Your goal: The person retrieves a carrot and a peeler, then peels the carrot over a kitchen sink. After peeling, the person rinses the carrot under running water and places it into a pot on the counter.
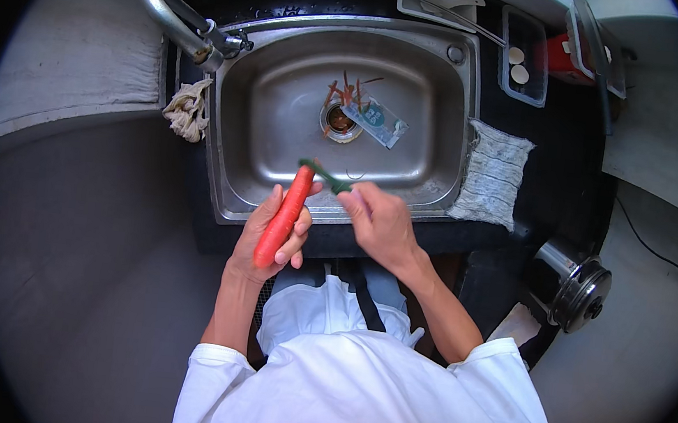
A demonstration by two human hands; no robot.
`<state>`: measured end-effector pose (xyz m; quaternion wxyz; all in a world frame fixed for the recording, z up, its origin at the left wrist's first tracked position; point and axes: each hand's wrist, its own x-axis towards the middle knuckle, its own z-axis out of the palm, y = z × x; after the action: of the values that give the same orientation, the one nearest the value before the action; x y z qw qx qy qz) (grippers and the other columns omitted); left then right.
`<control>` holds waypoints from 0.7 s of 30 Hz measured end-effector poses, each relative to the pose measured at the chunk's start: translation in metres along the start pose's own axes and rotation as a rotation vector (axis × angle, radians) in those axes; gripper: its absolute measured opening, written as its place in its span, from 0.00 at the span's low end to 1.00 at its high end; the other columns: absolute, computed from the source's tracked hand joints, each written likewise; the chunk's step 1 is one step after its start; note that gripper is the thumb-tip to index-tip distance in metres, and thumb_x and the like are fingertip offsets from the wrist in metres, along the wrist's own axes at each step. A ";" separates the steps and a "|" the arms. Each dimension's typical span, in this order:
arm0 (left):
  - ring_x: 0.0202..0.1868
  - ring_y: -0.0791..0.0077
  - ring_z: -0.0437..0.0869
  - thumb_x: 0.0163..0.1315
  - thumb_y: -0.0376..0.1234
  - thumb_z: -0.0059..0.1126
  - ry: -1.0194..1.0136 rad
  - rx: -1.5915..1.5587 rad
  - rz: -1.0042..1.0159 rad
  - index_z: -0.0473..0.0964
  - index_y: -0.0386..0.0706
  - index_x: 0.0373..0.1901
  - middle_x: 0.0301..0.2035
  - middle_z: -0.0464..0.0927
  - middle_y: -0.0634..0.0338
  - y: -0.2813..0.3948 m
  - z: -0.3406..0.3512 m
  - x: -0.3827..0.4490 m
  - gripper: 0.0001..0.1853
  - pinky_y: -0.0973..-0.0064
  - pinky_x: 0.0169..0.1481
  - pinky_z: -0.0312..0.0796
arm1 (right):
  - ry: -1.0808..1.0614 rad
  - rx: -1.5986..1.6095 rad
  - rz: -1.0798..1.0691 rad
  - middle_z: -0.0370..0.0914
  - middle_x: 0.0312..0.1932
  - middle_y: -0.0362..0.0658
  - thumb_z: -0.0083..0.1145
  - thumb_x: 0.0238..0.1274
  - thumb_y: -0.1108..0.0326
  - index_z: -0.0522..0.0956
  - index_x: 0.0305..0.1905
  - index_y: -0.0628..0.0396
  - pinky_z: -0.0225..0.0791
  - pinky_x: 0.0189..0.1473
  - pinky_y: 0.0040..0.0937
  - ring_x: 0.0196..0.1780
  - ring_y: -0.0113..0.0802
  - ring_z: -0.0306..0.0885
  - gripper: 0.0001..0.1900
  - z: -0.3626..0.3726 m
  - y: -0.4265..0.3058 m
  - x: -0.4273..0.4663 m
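A carrot (281, 221) with a smooth orange surface lies along the fingers of my left hand (260, 228), its far end pointing up towards the sink. My right hand (378, 219) grips a green-handled peeler (334, 182), whose head is at the carrot's far tip. Both hands are over the front rim of a stainless steel sink (264, 123). Orange peelings (346, 93) lie around and in the drain (340, 122). Beside them rests a clear printed plastic wrapper (379, 121).
A curved faucet (176, 24) stands at the back left, above a crumpled cloth (188, 110). Right of the sink lies a grey-white towel (495, 173). Plastic trays (522, 88) and a white tray (435, 3) with a spoon sit behind. A lidded steel pot (572, 289) stands at right.
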<state>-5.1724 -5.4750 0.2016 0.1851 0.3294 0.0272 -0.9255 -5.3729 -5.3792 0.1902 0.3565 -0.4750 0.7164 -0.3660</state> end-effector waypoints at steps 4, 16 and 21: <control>0.11 0.76 0.75 0.85 0.44 0.36 0.046 0.159 0.008 0.54 0.29 0.77 0.26 0.73 0.56 0.003 0.002 -0.006 0.31 0.71 0.22 0.86 | -0.058 -0.167 -0.059 0.81 0.26 0.56 0.59 0.77 0.56 0.81 0.42 0.59 0.72 0.34 0.50 0.33 0.60 0.83 0.15 0.005 0.004 0.015; 0.26 0.81 0.80 0.83 0.47 0.46 0.137 0.469 0.325 0.65 0.35 0.69 0.36 0.83 0.56 -0.006 0.006 0.010 0.27 0.79 0.32 0.80 | -0.100 0.517 0.556 0.80 0.28 0.39 0.56 0.79 0.44 0.80 0.45 0.60 0.66 0.23 0.22 0.24 0.18 0.71 0.25 0.011 0.050 0.013; 0.45 0.57 0.92 0.79 0.39 0.58 0.141 0.600 0.544 0.67 0.38 0.58 0.54 0.83 0.40 -0.008 0.013 0.013 0.17 0.62 0.51 0.87 | -0.199 0.932 0.585 0.78 0.31 0.40 0.56 0.79 0.43 0.77 0.52 0.64 0.66 0.21 0.20 0.23 0.19 0.72 0.28 0.013 0.020 0.004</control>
<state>-5.1919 -5.4737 0.2031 0.3166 0.4266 -0.3195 -0.7847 -5.3716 -5.3802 0.1664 0.6816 -0.0808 0.5435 -0.4832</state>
